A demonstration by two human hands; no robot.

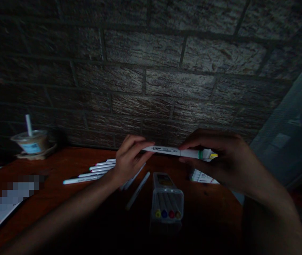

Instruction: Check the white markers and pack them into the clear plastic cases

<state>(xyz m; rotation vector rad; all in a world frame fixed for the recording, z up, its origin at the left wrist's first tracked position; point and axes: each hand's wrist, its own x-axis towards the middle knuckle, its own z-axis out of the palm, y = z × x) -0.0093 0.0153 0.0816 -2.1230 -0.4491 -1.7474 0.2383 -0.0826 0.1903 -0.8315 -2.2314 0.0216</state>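
Note:
A white marker [165, 150] with a green band near its right end is held level above the wooden table. My left hand [129, 159] pinches its left end between thumb and fingers. Toward the other end, my right hand [220, 156] grips the marker from the right. Below it stands a clear plastic case [168, 202] with several markers inside, their ends yellow, blue, red and brownish. One loose marker [138, 191] lies left of the case. Several more white markers [98, 170] lie side by side, partly hidden behind my left hand.
At the far left a plastic cup with a straw [31, 141] sits on a holder. A white sheet or booklet [4, 209] lies at the left edge. White, partly hidden items [202, 176] are under my right hand. A brick wall [145, 81] rises behind the table.

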